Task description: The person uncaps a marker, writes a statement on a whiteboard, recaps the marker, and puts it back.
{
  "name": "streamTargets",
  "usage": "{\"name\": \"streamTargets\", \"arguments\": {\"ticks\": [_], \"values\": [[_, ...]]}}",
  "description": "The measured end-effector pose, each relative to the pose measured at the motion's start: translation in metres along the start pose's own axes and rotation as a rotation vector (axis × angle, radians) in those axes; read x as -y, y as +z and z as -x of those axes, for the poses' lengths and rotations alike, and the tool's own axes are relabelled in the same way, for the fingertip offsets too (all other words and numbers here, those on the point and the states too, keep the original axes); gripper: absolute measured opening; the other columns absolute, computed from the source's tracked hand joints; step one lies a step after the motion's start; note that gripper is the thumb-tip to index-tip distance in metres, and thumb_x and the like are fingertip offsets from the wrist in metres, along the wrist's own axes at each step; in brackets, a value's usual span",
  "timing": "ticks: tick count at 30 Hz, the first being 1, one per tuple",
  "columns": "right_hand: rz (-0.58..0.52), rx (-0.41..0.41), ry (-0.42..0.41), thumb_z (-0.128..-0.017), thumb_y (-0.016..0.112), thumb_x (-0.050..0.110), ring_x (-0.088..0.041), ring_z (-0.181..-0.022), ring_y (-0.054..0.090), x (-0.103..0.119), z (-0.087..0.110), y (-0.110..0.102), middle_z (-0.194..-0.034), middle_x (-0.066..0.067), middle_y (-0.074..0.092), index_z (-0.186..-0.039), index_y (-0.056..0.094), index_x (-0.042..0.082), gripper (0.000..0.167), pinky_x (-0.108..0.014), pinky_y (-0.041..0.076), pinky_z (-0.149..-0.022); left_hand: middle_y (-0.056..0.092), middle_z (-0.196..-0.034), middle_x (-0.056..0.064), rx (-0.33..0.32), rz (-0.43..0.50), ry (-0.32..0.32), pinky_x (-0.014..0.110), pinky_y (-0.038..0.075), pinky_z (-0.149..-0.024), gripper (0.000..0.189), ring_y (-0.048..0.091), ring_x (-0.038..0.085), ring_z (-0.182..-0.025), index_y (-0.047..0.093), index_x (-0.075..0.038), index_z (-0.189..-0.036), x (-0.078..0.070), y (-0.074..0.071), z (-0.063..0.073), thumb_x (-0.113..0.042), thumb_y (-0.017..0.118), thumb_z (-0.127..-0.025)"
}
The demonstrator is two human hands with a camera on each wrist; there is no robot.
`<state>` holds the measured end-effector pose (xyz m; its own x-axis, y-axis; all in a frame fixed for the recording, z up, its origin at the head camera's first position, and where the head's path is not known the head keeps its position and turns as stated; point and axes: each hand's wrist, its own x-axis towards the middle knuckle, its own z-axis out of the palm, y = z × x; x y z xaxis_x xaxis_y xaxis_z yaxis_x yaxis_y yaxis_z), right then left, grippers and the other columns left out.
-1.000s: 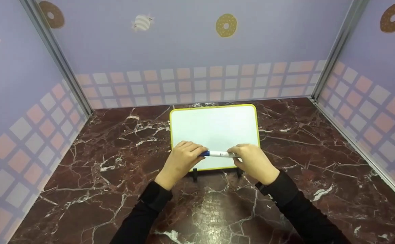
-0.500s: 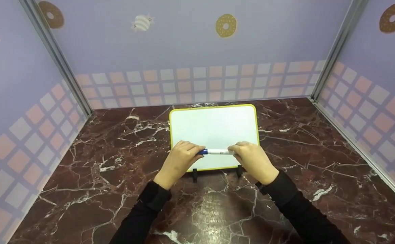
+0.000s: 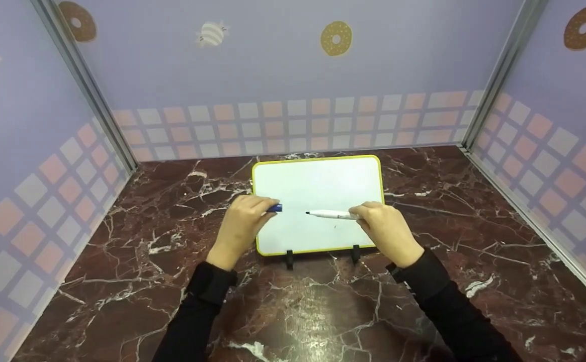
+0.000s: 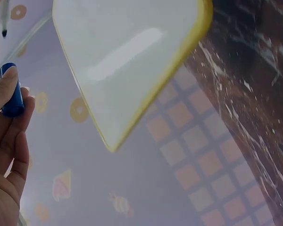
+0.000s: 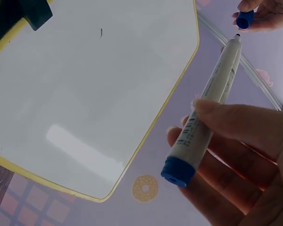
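Between thumb and fingers, my left hand (image 3: 240,226) pinches a blue marker cap (image 4: 12,89). My right hand (image 3: 386,229) grips a white marker (image 5: 210,99) by its rear part; a blue plug closes its back end. The marker's dark tip is bare and points left toward the cap, with a gap between the two. Behind and below both hands a whiteboard (image 3: 318,186) with a yellow frame stands tilted on black feet. A small dark mark (image 5: 101,33) shows on its white face in the right wrist view.
Under everything lies a dark red marbled tabletop (image 3: 147,301). A purple back wall (image 3: 272,65) with doughnut and sweet pictures rises beyond the board, and side walls stand left and right with metal corner posts (image 3: 86,85).
The cap has come off the marker. My left hand has moved left and slightly up with it, while the right hand has shifted a little right and up, holding the marker.
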<state>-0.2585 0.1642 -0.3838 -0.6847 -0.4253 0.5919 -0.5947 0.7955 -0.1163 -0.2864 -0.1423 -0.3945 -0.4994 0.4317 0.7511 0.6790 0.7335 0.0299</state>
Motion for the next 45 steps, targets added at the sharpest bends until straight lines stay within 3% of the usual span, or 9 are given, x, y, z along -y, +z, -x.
{"name": "streamTargets", "arguments": {"ticks": [8,12,18,22,27,38,45], "values": [[-0.001,0.008,0.002,-0.08,0.077,-0.004,-0.026,-0.076,0.071,-0.001,0.0,0.001,-0.086,-0.012,0.072,-0.099,0.076,0.002,0.019,-0.039,0.062,-0.066,0.073,-0.102,0.012,-0.065,-0.014,-0.205,0.043,0.056,-0.094,0.025,0.068,0.029,-0.097,0.077,-0.004,-0.104,0.031,-0.01,0.007,-0.008,0.08,-0.079],[-0.004,0.006,0.007,-0.081,0.077,-0.004,-0.026,-0.076,0.071,-0.001,0.0,0.001,-0.086,-0.012,0.072,-0.099,0.076,0.002,0.019,-0.039,0.061,-0.066,0.071,-0.101,0.014,-0.045,-0.028,-0.326,0.045,0.056,-0.091,0.026,0.066,0.032,-0.096,0.076,-0.001,-0.104,0.043,-0.011,0.015,-0.01,0.08,-0.079],[0.003,0.007,0.01,-0.08,0.077,-0.004,-0.026,-0.075,0.071,-0.001,0.0,0.0,-0.086,-0.012,0.072,-0.099,0.076,0.002,0.021,-0.04,0.061,-0.065,0.071,-0.1,0.018,0.075,-0.086,-0.499,0.049,0.059,-0.083,0.023,0.069,0.037,-0.093,0.074,0.003,-0.101,0.054,-0.009,0.028,-0.012,0.079,-0.083],[0.008,0.003,0.014,-0.079,0.077,-0.005,-0.027,-0.075,0.071,-0.001,0.0,0.001,-0.086,-0.012,0.072,-0.098,0.076,0.002,0.02,-0.041,0.061,-0.065,0.073,-0.095,0.023,0.171,-0.14,-0.603,0.052,0.06,-0.073,0.02,0.071,0.041,-0.084,0.074,0.004,-0.095,0.056,-0.008,0.033,-0.01,0.081,-0.082],[0.003,0.003,0.021,-0.079,0.078,-0.005,-0.027,-0.075,0.071,-0.001,0.0,0.001,-0.085,-0.012,0.073,-0.098,0.076,0.002,0.02,-0.041,0.061,-0.065,0.072,-0.091,0.028,0.281,-0.207,-0.714,0.056,0.059,-0.068,0.019,0.069,0.046,-0.081,0.072,0.007,-0.088,0.059,-0.006,0.039,-0.006,0.081,-0.079],[-0.008,0.017,0.025,-0.079,0.077,-0.005,-0.028,-0.076,0.072,0.0,0.0,0.002,-0.087,-0.013,0.073,-0.099,0.076,0.002,0.022,-0.041,0.062,-0.066,0.07,-0.097,0.031,0.439,-0.229,-0.817,0.058,0.06,-0.067,0.029,0.068,0.05,-0.088,0.066,0.009,-0.092,0.061,-0.002,0.052,-0.007,0.084,-0.075],[-0.014,0.026,0.033,-0.079,0.078,-0.005,-0.027,-0.076,0.072,0.001,0.0,0.002,-0.087,-0.012,0.073,-0.099,0.076,0.002,0.022,-0.04,0.062,-0.066,0.069,-0.1,0.031,0.557,-0.25,-0.88,0.057,0.06,-0.064,0.021,0.068,0.049,-0.091,0.069,0.008,-0.094,0.063,0.0,0.053,-0.002,0.077,-0.078]]}}
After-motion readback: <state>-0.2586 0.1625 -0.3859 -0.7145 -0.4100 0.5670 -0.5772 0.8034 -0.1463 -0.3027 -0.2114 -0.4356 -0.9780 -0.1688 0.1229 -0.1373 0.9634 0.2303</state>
